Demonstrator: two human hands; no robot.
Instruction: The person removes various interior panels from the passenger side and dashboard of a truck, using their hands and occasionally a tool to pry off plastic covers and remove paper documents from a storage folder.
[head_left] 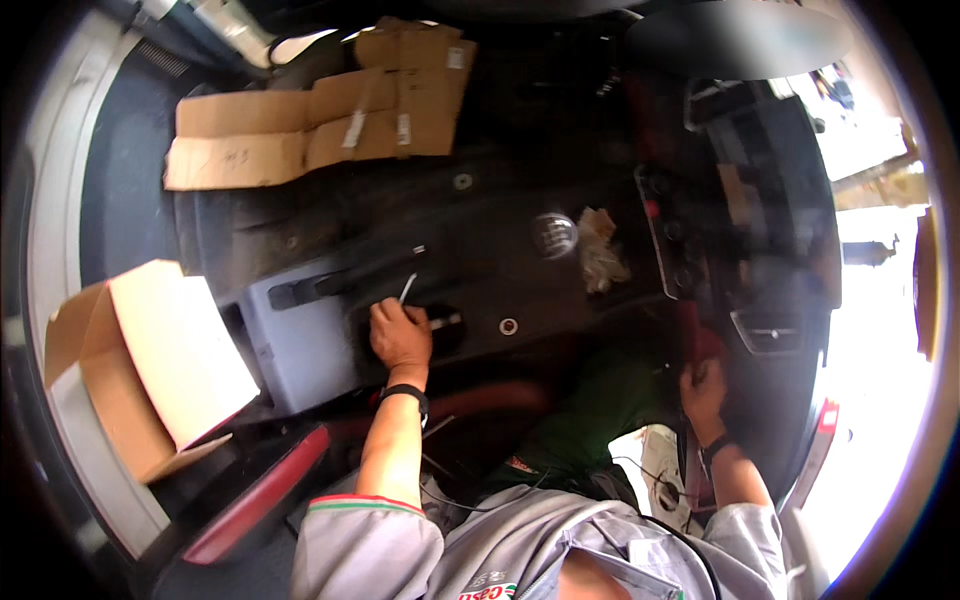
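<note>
My left hand [402, 336] is closed, low over the dark floor mat [400, 210] of what looks like a vehicle interior. From its fingers sticks up a thin pale metal rod [408, 288], whose kind I cannot make out. Beside the fingers, a short silvery piece [445, 321] lies at a dark hollow in the mat. Farther right, my right hand [704, 392] is closed with bent fingers against the dark side panel. A dark red patch [706, 345] shows just above it; whatever those fingers grip is hidden.
Flattened cardboard [350, 120] covers the far left. Nearer left stand an open cardboard box [180, 350] and a grey case [305, 335]. A crumpled clear plastic bag [602, 255] lies right of centre. The dark panel [770, 200] borders the right, with a bright opening beyond.
</note>
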